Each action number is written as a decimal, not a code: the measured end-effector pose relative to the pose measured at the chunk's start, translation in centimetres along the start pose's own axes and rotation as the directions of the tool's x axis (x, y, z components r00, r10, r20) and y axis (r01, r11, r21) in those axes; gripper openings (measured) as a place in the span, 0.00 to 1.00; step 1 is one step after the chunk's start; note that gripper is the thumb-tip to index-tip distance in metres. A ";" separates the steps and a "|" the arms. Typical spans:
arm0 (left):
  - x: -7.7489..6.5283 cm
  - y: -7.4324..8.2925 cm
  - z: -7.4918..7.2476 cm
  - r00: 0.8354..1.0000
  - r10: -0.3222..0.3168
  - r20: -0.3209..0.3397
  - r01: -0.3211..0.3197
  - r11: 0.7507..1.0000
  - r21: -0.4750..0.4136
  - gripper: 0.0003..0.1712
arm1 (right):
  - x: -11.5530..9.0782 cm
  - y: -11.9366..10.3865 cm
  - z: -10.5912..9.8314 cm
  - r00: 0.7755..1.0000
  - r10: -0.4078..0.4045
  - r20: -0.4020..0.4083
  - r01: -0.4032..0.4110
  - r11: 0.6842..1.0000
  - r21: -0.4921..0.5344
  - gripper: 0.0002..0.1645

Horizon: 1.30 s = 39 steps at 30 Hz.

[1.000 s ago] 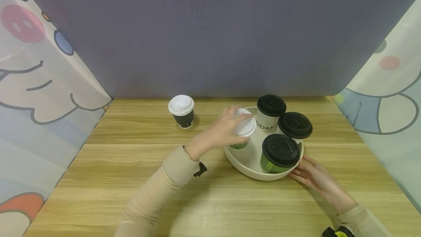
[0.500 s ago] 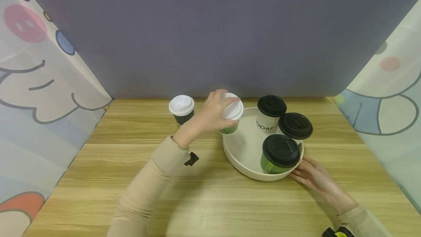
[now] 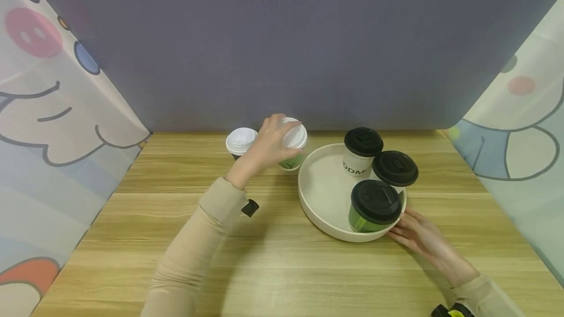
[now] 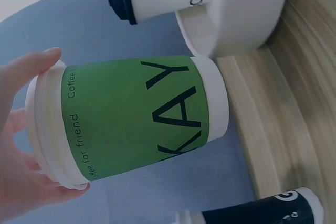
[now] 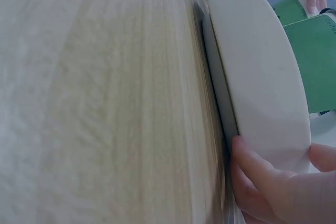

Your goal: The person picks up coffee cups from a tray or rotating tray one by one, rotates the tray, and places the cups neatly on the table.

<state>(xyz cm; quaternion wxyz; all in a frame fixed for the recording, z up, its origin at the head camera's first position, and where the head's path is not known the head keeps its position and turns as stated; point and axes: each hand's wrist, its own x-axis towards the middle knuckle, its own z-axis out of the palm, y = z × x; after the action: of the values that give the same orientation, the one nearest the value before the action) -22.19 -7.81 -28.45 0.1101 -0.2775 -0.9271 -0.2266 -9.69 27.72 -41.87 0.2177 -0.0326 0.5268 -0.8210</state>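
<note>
Left hand (image 3: 266, 145) w/ fingers curled on the green cup's (image 3: 291, 160) lid has carried it out of the tray (image 3: 317, 199) toward the black cup (image 3: 240, 142); right hand (image 3: 418, 236) fingers press the tray rim.

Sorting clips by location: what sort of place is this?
Probably a staged tabletop booth rather than a café: a wooden table closed in by a grey backdrop and cartoon-print curtains, with lidded paper cups on a round tray.

My light wooden table (image 3: 282, 268) carries a round cream tray (image 3: 323, 199) at right of centre; a black white-lidded paper cup (image 3: 240, 143) stands far left of it.
</note>
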 end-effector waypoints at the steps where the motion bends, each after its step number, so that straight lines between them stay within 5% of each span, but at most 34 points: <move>1: 0.0 -0.2 0.1 1.000 -0.005 -0.002 0.005 1.000 -0.004 0.36 | 0.0 0.0 0.0 1.000 -0.001 0.002 0.001 1.000 -0.003 0.43; 7: 0.3 -1.3 0.8 1.000 -0.028 -0.003 0.028 1.000 -0.008 0.37 | -0.1 0.1 -0.1 1.000 -0.009 0.008 0.008 1.000 0.016 0.39; 15: 0.6 -2.7 2.3 0.998 -0.055 0.001 0.055 0.998 0.043 0.35 | -0.1 0.2 -0.2 0.999 -0.014 0.046 0.012 0.999 0.046 0.11; 24: 0.7 -3.6 3.5 0.997 -0.077 0.001 0.076 0.994 0.073 0.36 | -0.1 0.3 -0.2 0.998 -0.024 0.051 0.022 0.999 0.028 0.20; 31: 0.7 -4.1 3.9 0.996 -0.088 0.006 0.087 0.993 0.076 0.36 | -0.1 0.4 -0.3 0.997 -0.037 0.065 0.034 0.998 0.050 0.14; 39: 0.6 -4.6 4.3 0.996 -0.094 0.003 0.094 0.994 0.052 0.35 | -0.1 0.3 -0.2 0.999 -0.025 0.024 0.025 1.000 -0.004 0.37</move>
<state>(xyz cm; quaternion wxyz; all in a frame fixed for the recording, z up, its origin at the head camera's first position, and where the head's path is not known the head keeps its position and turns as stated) -25.62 -8.82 -33.68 0.1038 -0.2311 -0.9450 -0.2068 -9.60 27.80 -42.16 0.2137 -0.0493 0.5254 -0.8221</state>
